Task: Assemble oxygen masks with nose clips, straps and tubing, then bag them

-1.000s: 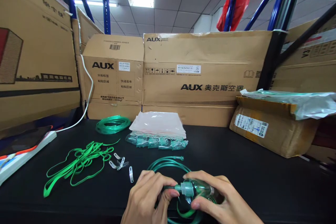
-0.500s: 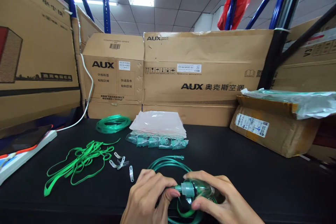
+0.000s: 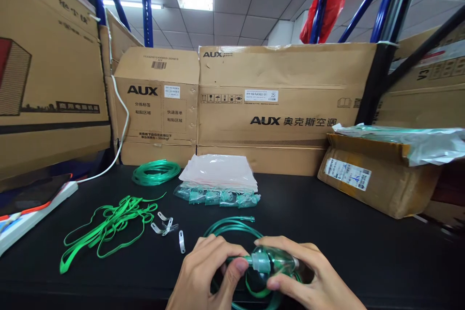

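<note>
Low in the middle of the view, both my hands close around a clear green plastic mask (image 3: 278, 260) with a pale green connector. My left hand (image 3: 205, 273) pinches the green tube end at that connector, thumb pressed against it. My right hand (image 3: 308, 276) wraps over the mask body from the right. A coil of green tubing (image 3: 232, 225) loops on the black table (image 3: 363, 247) just behind my hands and runs under them.
Green elastic straps (image 3: 105, 230) and small metal clips (image 3: 165, 226) lie to the left. Further back lie another tubing coil (image 3: 156, 172), bagged green parts (image 3: 218, 197) under a stack of clear bags (image 3: 220, 170), and cardboard boxes (image 3: 283, 101). A white power strip (image 3: 32, 213) lies at far left.
My left thumb has slid slightly right against the connector, and the mask has shifted a little lower and to the right. Nothing else on the table has moved.
</note>
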A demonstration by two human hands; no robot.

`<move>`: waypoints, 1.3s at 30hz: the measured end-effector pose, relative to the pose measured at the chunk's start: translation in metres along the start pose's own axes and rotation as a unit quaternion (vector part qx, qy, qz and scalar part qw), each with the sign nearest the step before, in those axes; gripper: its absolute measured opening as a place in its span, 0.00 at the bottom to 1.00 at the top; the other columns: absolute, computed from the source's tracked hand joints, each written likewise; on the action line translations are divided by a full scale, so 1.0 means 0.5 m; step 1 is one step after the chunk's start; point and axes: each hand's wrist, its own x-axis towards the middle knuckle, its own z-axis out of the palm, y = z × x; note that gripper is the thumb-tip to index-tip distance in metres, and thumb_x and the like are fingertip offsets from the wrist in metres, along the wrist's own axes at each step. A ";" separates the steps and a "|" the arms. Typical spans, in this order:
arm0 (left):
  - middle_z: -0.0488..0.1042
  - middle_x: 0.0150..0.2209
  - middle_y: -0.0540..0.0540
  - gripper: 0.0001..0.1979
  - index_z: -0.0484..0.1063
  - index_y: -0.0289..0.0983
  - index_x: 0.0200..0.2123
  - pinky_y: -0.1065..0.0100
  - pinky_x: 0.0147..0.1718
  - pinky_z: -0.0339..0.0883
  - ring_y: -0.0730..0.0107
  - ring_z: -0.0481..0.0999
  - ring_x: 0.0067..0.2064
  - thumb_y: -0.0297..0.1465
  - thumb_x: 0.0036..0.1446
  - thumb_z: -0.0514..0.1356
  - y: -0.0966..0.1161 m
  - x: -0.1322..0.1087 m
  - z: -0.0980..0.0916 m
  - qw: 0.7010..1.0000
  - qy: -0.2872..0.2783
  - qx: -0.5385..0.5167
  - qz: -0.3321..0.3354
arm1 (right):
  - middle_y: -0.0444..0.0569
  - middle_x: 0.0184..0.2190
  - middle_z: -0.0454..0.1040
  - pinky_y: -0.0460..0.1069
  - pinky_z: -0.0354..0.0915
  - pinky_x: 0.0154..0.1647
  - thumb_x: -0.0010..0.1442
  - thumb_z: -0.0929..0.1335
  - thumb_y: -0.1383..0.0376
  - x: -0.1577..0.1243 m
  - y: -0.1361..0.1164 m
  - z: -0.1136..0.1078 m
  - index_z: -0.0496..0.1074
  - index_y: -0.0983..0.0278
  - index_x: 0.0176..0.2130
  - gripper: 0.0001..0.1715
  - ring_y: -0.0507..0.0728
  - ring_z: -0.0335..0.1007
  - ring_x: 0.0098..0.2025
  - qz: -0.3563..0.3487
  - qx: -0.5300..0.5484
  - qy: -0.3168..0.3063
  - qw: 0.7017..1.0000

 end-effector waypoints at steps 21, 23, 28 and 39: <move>0.75 0.31 0.52 0.23 0.74 0.41 0.35 0.67 0.34 0.61 0.68 0.73 0.31 0.48 0.75 0.48 0.002 0.008 -0.010 0.995 -0.071 -0.018 -0.072 | 0.36 0.42 0.88 0.45 0.77 0.45 0.44 0.84 0.60 -0.006 -0.013 0.005 0.86 0.43 0.43 0.24 0.61 0.84 0.41 -0.017 -0.002 0.049 0.999; 0.74 0.31 0.52 0.24 0.73 0.41 0.36 0.67 0.35 0.61 0.68 0.73 0.31 0.48 0.75 0.46 0.000 0.008 -0.011 0.994 -0.079 -0.017 -0.070 | 0.36 0.41 0.88 0.44 0.77 0.40 0.45 0.83 0.60 -0.004 -0.016 0.004 0.86 0.44 0.42 0.23 0.60 0.84 0.38 -0.020 0.007 0.044 0.999; 0.74 0.33 0.50 0.23 0.73 0.41 0.38 0.66 0.38 0.64 0.67 0.75 0.33 0.48 0.75 0.46 -0.002 0.002 -0.008 0.994 -0.085 -0.015 -0.070 | 0.36 0.40 0.89 0.44 0.76 0.40 0.46 0.83 0.56 -0.003 -0.014 0.006 0.86 0.45 0.43 0.21 0.58 0.83 0.36 -0.033 -0.003 0.048 0.998; 0.76 0.36 0.48 0.20 0.72 0.40 0.39 0.65 0.41 0.66 0.65 0.77 0.37 0.44 0.76 0.48 -0.004 0.000 -0.009 0.995 -0.082 0.014 -0.051 | 0.37 0.41 0.88 0.46 0.75 0.40 0.52 0.80 0.52 -0.006 -0.014 0.006 0.85 0.46 0.43 0.16 0.60 0.82 0.38 -0.008 -0.029 0.016 0.999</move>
